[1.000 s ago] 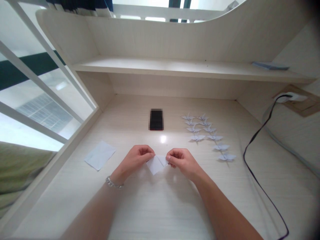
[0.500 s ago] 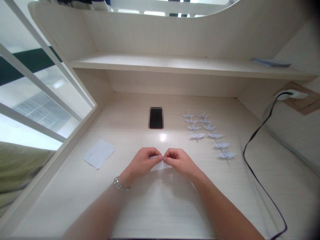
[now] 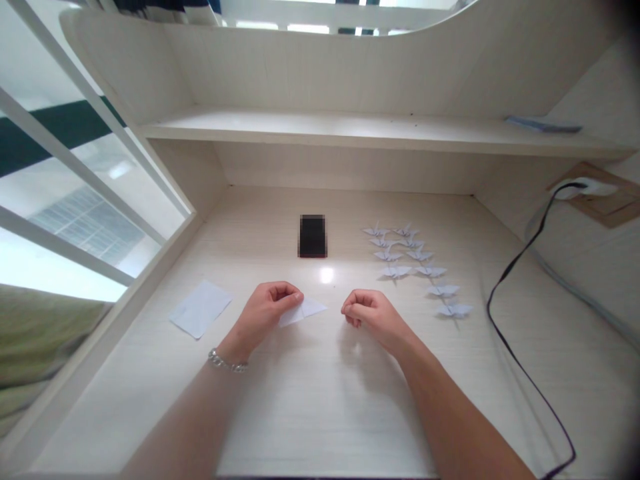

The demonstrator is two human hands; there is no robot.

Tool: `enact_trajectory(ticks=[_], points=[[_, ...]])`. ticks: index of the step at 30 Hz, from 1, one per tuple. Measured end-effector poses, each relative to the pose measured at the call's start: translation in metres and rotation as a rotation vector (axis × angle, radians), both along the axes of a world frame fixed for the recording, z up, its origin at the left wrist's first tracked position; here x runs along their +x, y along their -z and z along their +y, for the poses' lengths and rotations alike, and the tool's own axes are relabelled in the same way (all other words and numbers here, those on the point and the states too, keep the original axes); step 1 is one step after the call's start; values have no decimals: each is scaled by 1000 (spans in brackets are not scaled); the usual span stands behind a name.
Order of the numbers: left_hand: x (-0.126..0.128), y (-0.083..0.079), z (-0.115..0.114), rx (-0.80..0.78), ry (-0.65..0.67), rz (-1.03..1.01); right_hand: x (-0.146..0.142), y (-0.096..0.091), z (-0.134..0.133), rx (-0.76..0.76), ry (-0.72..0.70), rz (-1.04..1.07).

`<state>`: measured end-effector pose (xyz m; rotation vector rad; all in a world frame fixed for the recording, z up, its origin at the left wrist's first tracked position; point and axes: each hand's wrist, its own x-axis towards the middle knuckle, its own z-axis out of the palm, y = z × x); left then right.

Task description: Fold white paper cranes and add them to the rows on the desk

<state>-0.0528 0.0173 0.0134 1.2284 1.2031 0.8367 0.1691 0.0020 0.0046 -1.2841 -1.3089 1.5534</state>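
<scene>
My left hand [image 3: 265,312] pinches a small folded white paper [image 3: 303,311] just above the pale wooden desk [image 3: 320,413], near the middle. The paper sticks out to the right of the fingers as a flat triangle. My right hand [image 3: 373,317] hovers a short way to the right of it with its fingers curled in and nothing visible in them. A bracelet sits on my left wrist.
Several finished paper cranes [image 3: 417,267] lie in two rows at the right. A black phone [image 3: 313,236] lies behind the hands. Flat white sheets [image 3: 200,308] rest at the left. A black cable [image 3: 520,333] runs down the right side from a wall socket [image 3: 587,190]. A shelf [image 3: 350,130] spans above.
Both hands were pinching the folded paper together. Now my right hand has let go and moved right, while my left hand keeps the paper and has shifted a little left.
</scene>
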Motion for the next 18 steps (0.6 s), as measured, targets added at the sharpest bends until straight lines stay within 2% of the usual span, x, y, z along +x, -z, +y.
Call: enact_trajectory(ticks=[4,9,11,13,15,18], points=[[9,0,-3,49,43,44,-6,-1,-2,69,-17,-25],[16,-2,-6,106,120,164,-16,0,-8,151,-121,-194],[11,-2,-4,106,100,160,-14,3,-8,147,-135,-219],[2,0,1,99,21,124,-10,7,-6,133,-136,-221],[-8,1,5,87,-53,88,-6,13,-1,120,-73,-211],[-14,5,9,80,-53,101,-9,20,17,165,111,-269]])
